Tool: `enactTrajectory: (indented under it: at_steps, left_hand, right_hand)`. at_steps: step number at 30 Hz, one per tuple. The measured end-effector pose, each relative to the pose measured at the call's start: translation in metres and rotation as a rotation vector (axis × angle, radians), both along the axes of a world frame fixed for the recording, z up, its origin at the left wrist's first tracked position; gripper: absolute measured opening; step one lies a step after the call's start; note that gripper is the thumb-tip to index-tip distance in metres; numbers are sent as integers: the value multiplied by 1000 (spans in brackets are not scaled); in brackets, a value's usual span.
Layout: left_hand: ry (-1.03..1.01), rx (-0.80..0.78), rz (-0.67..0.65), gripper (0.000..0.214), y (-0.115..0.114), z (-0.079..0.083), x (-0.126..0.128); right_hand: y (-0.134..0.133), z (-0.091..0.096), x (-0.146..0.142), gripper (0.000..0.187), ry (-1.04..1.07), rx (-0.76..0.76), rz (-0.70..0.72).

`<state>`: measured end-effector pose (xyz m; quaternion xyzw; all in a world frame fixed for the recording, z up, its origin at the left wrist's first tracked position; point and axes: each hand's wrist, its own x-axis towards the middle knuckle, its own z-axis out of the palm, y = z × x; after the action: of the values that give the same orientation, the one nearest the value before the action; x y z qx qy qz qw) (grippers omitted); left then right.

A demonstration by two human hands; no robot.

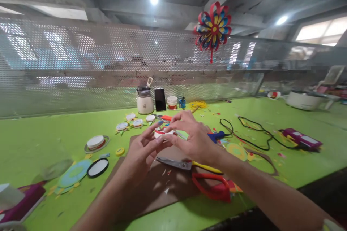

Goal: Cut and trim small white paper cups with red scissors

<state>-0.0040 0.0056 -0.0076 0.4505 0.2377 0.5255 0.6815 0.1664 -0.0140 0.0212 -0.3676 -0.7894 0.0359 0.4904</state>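
Note:
Above a brown board (130, 202), my left hand (143, 148) holds a small round white piece with a red band (159, 132), fingers curled beneath and beside it. My right hand (192, 133) reaches over the same piece from the right, its fingertips pressed at the top edge. The fingers partly hide the piece. Under my hands lie scissors with red and yellow handles (211, 184), their blades pointing left, among tiny paper scraps. Just behind the hands is an orange-handled tool (166, 118). A blue-handled tool (216, 136) lies right of my right hand.
Round white pieces with paper points (137, 123) sit at left, near a black-rimmed disc (98, 168) and pale blue paper ring (76, 174). Behind stand a white jug (145, 103), phone (160, 100) and white tub (172, 102). A black cable (260, 126) trails to a purple box (302, 139).

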Motion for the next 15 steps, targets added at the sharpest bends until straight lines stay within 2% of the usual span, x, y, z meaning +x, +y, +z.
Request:
enactTrajectory:
  at_steps: [5,10,15]
  left_hand:
    - [-11,-11,-22,52,2,-2,-1]
    - [9,-60,17,62,-1,1,0]
    - [31,-48,27,64,-2,3,0]
  right_hand:
    - [3,-5,-5,8,111,15,51]
    - [3,-5,-5,12,166,58,67]
    - [5,-10,-2,11,166,-1,43]
